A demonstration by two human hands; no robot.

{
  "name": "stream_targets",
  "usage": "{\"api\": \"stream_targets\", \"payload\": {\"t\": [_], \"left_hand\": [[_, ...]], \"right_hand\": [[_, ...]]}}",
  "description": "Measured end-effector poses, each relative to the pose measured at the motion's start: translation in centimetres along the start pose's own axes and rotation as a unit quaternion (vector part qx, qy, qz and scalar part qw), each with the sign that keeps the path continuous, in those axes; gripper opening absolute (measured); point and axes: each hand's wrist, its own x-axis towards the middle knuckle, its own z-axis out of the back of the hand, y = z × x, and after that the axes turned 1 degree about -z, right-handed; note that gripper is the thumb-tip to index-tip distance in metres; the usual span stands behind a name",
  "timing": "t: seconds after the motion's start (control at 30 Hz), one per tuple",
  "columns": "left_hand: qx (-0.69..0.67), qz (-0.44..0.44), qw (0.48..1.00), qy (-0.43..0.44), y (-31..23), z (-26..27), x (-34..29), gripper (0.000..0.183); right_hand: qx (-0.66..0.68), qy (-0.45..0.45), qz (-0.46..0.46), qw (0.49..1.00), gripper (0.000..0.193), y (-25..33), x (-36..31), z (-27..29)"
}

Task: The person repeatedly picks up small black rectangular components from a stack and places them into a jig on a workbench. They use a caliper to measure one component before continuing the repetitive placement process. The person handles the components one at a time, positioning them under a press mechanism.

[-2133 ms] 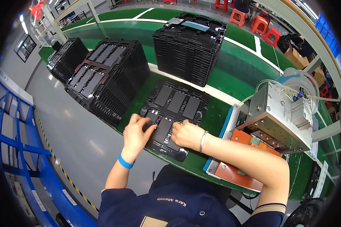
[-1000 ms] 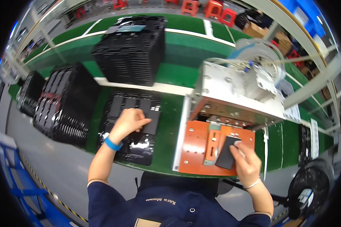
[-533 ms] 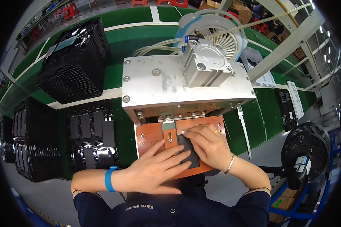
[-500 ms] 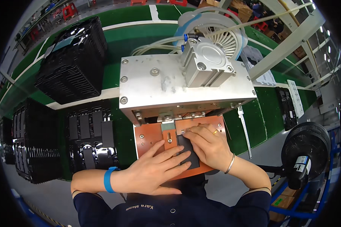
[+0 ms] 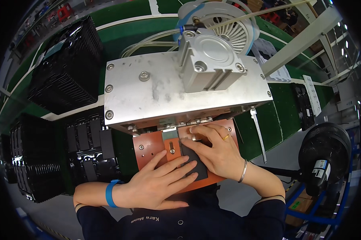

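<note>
My left hand [image 5: 158, 186] lies flat with its fingers spread, their tips resting on a dark flat rectangular piece [image 5: 201, 172]. This piece lies at a slant on an orange plate [image 5: 148, 145], beside an orange slotted block [image 5: 168, 145] with a screw. My right hand [image 5: 224, 154] is over the piece's right side, its thumb at the upper edge. Its index finger reaches further up, apart from the thumb, by a small shiny metal part [image 5: 196, 137]. The right hand's other fingers are partly hidden. Just beyond both hands stands an aluminium press housing [image 5: 136, 98].
A pneumatic cylinder [image 5: 212, 52] with hoses tops the housing. To the left on the green bench are a black tray [image 5: 91, 144] of dark strips and stacks of black trays [image 5: 66, 72]. A white fan [image 5: 236, 36] stands behind, a black fan [image 5: 324, 156] at right.
The view has shifted slightly, with the press appearing larger and closer. My right index finger has moved up, away from the thumb. My left hand stays spread over the dark piece.
</note>
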Motion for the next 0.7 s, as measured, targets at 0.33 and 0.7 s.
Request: {"api": "stream_targets", "payload": {"t": [0.33,0.7], "left_hand": [[-0.018,0.034,0.999,-0.017,1.0,0.5,0.0,0.072],[0.007,0.045,0.999,-0.012,1.6,0.5,0.3,0.073]], "right_hand": [[0.099,0.042,0.005,0.994,0.042,1.3,-3.5,1.3],[0.094,0.037,0.021,0.995,0.039,-0.3,-1.6,0.8]]}}
